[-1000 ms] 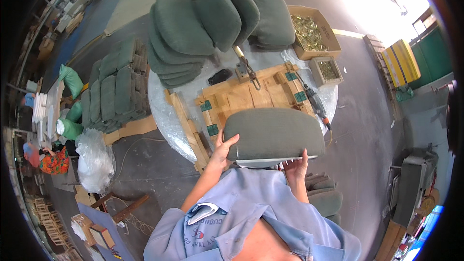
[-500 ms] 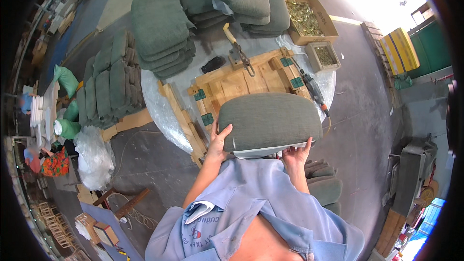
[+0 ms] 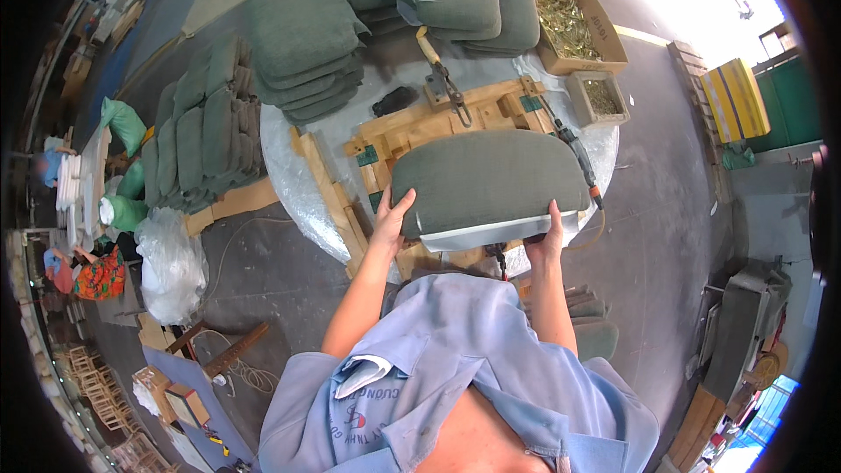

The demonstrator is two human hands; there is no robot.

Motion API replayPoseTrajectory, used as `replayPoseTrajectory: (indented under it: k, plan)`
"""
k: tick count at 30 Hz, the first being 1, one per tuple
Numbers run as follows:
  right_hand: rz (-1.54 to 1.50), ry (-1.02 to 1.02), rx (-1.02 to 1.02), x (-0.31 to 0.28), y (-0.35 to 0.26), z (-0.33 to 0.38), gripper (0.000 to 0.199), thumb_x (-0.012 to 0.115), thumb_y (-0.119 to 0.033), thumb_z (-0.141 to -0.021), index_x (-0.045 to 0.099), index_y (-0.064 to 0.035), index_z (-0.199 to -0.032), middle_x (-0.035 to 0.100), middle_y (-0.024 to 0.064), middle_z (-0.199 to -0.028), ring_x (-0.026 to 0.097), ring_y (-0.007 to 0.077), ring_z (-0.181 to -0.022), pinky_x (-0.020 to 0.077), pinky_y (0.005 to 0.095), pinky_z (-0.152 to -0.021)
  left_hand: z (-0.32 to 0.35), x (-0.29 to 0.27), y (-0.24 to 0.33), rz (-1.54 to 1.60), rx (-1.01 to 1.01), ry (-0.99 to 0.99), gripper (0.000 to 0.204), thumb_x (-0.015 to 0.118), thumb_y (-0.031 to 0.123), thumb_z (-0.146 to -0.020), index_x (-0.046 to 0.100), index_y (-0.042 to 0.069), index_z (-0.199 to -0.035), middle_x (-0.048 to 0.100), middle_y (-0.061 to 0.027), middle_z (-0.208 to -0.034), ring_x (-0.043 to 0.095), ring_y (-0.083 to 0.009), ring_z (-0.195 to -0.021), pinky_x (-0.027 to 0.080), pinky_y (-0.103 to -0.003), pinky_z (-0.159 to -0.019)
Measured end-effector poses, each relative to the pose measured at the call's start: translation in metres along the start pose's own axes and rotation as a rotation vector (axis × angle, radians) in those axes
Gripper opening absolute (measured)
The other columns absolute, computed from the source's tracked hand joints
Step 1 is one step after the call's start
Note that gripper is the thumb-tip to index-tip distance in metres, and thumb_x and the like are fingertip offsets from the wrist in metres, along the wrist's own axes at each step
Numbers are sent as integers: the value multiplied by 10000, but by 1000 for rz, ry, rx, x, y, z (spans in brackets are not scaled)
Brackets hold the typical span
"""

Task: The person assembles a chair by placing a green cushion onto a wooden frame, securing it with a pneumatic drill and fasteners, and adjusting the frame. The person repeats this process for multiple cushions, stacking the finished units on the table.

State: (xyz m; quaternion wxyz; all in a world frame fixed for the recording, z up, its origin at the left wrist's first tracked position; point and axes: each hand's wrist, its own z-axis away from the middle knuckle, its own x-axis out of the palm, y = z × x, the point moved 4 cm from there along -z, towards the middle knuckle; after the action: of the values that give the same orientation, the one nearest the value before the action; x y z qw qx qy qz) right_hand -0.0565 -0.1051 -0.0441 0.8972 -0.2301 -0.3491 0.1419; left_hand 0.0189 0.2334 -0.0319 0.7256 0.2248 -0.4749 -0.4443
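While the person stands at the round table (image 3: 307,184), both hands grip one green seat cushion (image 3: 488,177) by its near edge. The left hand (image 3: 392,221) clamps the cushion's left near corner, thumb up on the fabric, fingers under it. The right hand (image 3: 547,236) holds the right near corner, fingers curled over the edge. The cushion lies flat over a wooden frame (image 3: 429,127) on the table, covering most of it; a pale underside strip shows along the near edge. A clamp tool (image 3: 442,79) lies on the frame's far side, and a dark small object (image 3: 394,102) sits just beside it on the table. A corded tool (image 3: 578,158) runs along the cushion's right side. Stacks of green cushions (image 3: 302,35) sit at the table's far edge, with more upright on a pallet (image 3: 197,136) to the left. Two cardboard boxes of metal parts (image 3: 574,22) stand to the far right.
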Motion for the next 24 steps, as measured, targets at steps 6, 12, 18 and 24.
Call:
replayPoseTrajectory:
  k: [6, 12, 18, 24]
  plan:
    - [-65, -14, -182, 23, -26, -40, 537, 788, -253, -917, 611, -95, -1399, 687, 65, -1333, 650, 271, -1250, 530, 479, -1081, -46, -25, 2, -818, 152, 234, 879, 858, 304, -916, 382, 83, -1621, 555, -183, -1508, 568, -286, -1358, 484, -398, -1095]
    - [-72, -58, -176, 32, -40, -69, 456, 749, -203, -930, 637, -88, -1357, 716, 55, -1287, 692, 264, -1194, 575, 468, -1039, -48, -21, 19, -1536, 260, 464, 1214, 895, 245, -803, 105, 166, -1720, 239, -317, -1687, 334, -528, -1510, 405, -548, -1200]
    - [-18, -20, -115, 47, -20, -80, 482, 747, -246, -929, 625, -107, -1374, 684, 79, -1336, 644, 287, -1254, 528, 491, -1085, -48, -74, 28, -1000, 423, 357, 993, 799, 76, -881, 208, -5, -1674, 451, -293, -1606, 505, -359, -1464, 434, -459, -1196]
    - [67, -86, 85, 46, 29, -90, 347, 771, -254, -913, 668, -107, -1211, 717, 62, -1179, 691, 249, -1100, 579, 418, -963, -53, -118, 8, -643, 230, 201, 646, 758, 132, -1008, 450, -45, -1548, 604, -168, -1455, 628, -227, -1271, 527, -348, -1050]
